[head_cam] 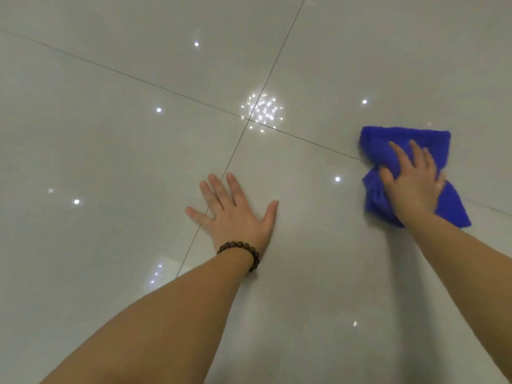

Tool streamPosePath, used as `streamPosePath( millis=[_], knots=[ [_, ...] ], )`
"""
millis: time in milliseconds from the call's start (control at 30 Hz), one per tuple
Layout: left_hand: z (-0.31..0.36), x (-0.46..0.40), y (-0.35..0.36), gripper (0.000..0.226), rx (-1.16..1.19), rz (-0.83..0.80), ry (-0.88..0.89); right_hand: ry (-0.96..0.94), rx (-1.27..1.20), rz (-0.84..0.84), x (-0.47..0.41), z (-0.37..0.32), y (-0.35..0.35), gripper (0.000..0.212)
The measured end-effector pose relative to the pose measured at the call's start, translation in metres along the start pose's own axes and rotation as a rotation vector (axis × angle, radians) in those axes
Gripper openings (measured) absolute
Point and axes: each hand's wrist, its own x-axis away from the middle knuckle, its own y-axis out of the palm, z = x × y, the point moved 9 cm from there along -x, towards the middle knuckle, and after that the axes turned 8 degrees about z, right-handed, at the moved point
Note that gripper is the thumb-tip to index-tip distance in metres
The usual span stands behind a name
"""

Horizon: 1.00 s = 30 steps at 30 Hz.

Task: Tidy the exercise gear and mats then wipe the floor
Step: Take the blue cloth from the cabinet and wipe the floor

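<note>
A bunched blue cloth [379, 195] lies on the glossy pale tiled floor [110, 162] at the right. My right hand [412, 181] presses down on the cloth's middle, fingers spread and nearly straight, thumb at its left side. My left hand [235, 214] rests flat on the bare floor in the centre, fingers spread, palm down, with a dark bead bracelet [243, 252] on the wrist. No exercise gear or mats are in view.
Thin dark grout lines [210, 105] cross near the middle, just beyond my left hand. Ceiling lights reflect as bright spots on the shiny tiles. Only floor fills the view.
</note>
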Motion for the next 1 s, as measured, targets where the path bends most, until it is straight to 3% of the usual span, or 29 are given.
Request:
streamPosePath(
  millis=[67, 100, 267, 367, 500, 600, 733, 933, 1000],
  knots=[
    [0.0, 0.0, 0.0, 0.101, 0.005, 0.014, 0.007, 0.182, -0.026, 0.023, 0.031, 0.016, -0.001, 0.055],
    [-0.001, 0.001, -0.001, 0.101, 0.011, 0.02, 0.009, 0.176, -0.024, 0.042, 0.05, 0.001, 0.002, 0.055],
    [-0.003, -0.002, 0.002, 0.096, 0.007, 0.035, 0.023, -0.297, 0.028, 0.001, 0.136, -0.109, 0.029, 0.055],
    [-0.002, 0.002, 0.001, 0.087, -0.018, 0.028, 0.113, -0.328, 0.032, -0.057, 0.159, -0.086, 0.025, 0.054],
    [0.01, 0.059, 0.01, 0.078, -0.017, 0.006, 0.375, -0.191, 0.015, -0.089, 0.216, -0.047, 0.014, 0.054],
    [0.005, 0.121, 0.022, 0.076, 0.019, -0.047, 0.431, -0.156, 0.077, -0.184, 0.282, -0.031, 0.018, 0.059],
    [-0.005, 0.146, 0.03, 0.081, -0.02, -0.084, 0.48, -0.128, 0.116, -0.146, 0.35, -0.014, 0.021, 0.065],
    [-0.006, 0.145, 0.027, 0.081, 0.004, -0.002, 0.484, -0.272, 0.122, -0.072, 0.296, 0.02, 0.018, 0.06],
    [-0.007, 0.145, 0.028, 0.08, 0.016, 0.014, 0.479, -0.108, 0.097, -0.04, 0.249, 0.069, 0.006, 0.057]
  ],
)
